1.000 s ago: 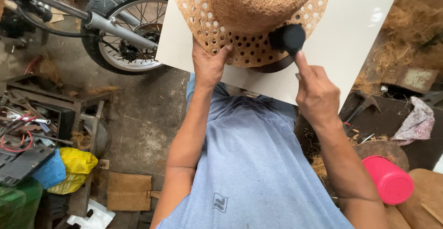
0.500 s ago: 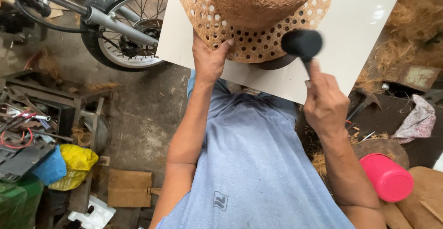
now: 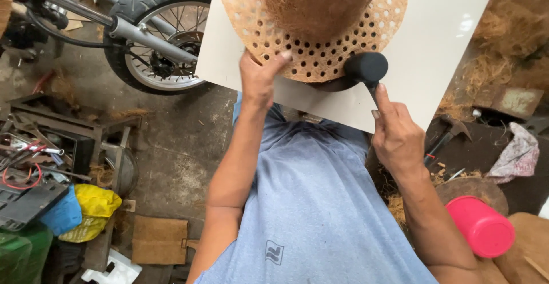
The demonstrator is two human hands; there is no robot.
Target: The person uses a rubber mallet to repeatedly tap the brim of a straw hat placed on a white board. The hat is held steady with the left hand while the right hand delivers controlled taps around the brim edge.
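A tan fibre hat (image 3: 320, 15) with a perforated brim lies on a white board (image 3: 452, 44) in front of me. My left hand (image 3: 258, 78) presses on the brim's near left edge, fingers spread over the holes. My right hand (image 3: 396, 135) grips the thin handle of a black rubber mallet (image 3: 366, 68), index finger stretched along the handle. The mallet head sits at the brim's near right edge, touching or just above it. A dark round object lies partly hidden under the brim beside the mallet.
A motorcycle wheel (image 3: 157, 38) stands at the upper left. Tools and wires fill a tray (image 3: 34, 158) at the left, with yellow and blue bags (image 3: 86, 209) below. A pink container (image 3: 480, 227) sits at the lower right, a hammer (image 3: 446, 135) and fibre scraps nearby.
The mallet has shifted a little along the brim's near right edge. My left hand stays pressed on the brim.
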